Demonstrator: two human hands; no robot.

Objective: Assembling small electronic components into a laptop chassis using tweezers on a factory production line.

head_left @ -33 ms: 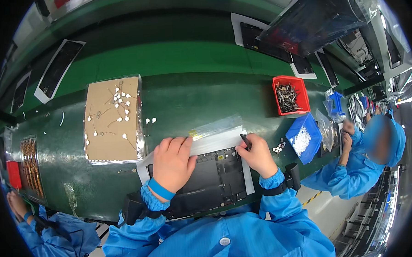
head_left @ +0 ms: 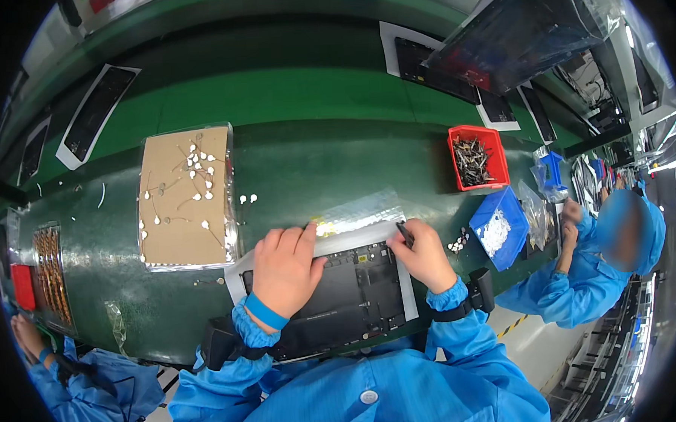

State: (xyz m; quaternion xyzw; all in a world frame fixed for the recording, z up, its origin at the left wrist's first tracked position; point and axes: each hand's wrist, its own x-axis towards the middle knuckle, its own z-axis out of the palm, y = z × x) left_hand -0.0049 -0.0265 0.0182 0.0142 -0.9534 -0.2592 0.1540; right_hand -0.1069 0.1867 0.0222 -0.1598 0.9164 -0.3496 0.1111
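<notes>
A black laptop base with its inner parts exposed (head_left: 335, 309) lies on a white sheet (head_left: 409, 294) in front of me. Across its far left corner rests my left hand (head_left: 286, 267), palm down with the fingers stretched out. My right hand (head_left: 427, 260) is closed around a slim black tool (head_left: 406, 234), whose kind I cannot make out, beside the laptop's far right corner. Just past the laptop's far edge is a clear plastic strip (head_left: 364, 212) with a yellow patch near my left fingertips.
A cardboard-topped tray (head_left: 181, 237) holds several white round pieces with thin wires. To the right are a red bin (head_left: 504, 155) of small dark parts and a blue bin (head_left: 516, 237) of white bits. Co-workers in blue sit at both sides, one sleeve (head_left: 553, 296) near the table.
The clear plastic strip's far edge has shifted slightly to the right. Both hands stay practically where they were.
</notes>
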